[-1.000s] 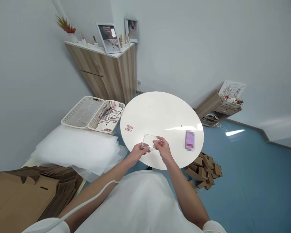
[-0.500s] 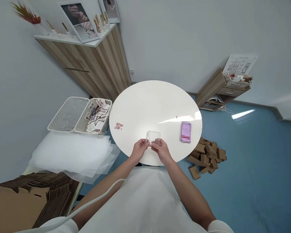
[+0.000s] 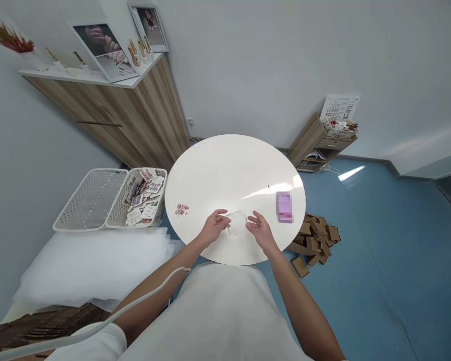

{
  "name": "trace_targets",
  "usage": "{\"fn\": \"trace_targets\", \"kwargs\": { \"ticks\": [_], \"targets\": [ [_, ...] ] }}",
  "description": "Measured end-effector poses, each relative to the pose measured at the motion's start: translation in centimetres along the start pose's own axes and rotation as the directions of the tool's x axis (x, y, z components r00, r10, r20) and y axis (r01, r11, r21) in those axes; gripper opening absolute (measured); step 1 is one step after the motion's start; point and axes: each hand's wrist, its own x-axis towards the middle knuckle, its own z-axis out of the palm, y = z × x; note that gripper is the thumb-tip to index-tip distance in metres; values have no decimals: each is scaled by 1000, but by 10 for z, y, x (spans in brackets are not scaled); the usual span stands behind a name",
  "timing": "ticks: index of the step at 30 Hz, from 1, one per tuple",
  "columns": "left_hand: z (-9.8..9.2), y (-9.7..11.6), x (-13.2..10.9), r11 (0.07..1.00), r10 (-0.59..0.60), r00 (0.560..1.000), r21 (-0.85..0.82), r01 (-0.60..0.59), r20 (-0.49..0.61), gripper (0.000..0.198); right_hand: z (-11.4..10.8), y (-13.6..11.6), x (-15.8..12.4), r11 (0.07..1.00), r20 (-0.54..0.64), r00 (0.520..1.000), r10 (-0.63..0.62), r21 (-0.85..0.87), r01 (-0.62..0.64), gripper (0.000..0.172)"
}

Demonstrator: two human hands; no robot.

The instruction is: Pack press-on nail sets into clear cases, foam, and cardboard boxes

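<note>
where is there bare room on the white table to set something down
Widest: the far half of the white table, bare but for dark specks, between the far rim, reddish pieces at left and purple item at right. A smaller gap lies between reddish pieces and left hand. Crowded: near middle, where left hand holds a transparent item beside right hand.

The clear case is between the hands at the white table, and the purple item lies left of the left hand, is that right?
One slip: the purple item lies right of the right hand, as the head view shows. The clear case is between that hand and the left hand at the white table.
</note>
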Motion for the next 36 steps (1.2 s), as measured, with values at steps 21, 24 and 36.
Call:
{"fn": "trace_targets", "kwargs": {
  "ticks": [21, 24, 36],
  "targets": [
    [-22, 15, -11, 799, 137, 918, 505, -325, 373, 99, 12, -5, -21, 991, -192, 981, 9, 130, 16, 42],
    [-21, 19, -4, 759, 149, 911, 546, -354, 384, 100, 15, -7, -15, 989, -151, 989, -4, 146, 26, 42],
    [-10, 23, 1, 795, 241, 887, 443, -413, 394, 75, 3, -3, -13, 960, 134, 961, -244, -106, 258, 72]
  ]
}}
